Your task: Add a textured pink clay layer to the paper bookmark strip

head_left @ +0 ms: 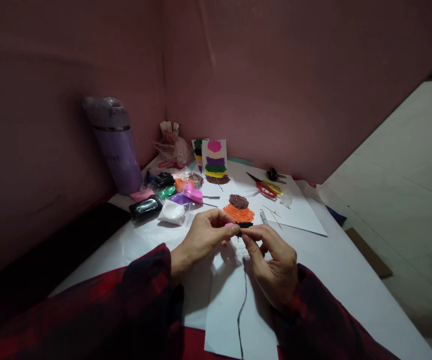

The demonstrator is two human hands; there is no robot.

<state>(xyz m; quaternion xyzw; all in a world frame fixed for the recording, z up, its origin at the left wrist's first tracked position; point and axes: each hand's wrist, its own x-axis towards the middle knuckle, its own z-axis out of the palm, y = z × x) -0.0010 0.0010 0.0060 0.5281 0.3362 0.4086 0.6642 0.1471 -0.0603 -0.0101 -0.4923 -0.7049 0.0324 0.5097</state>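
Just below the frame's centre, the left hand (203, 236) pinches a small pink lump (229, 224); the right hand (274, 263) bunches its fingertips just beside it, hold unclear. Both are similarly near the paper (221, 320) beneath, its long axis running toward the bottom edge.

I pinch a small pink lump (230, 224) in my left hand (204, 236). White paper (221, 320) lies beneath, its brown patch (238, 201) and orange patch (238, 213) just beyond.

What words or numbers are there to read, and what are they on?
"NT": the end of dark lettering on the purple bottle; its start is too faint to read.
Marks on the bottle's lid: too blurred to read.
No other words or numbers readable.
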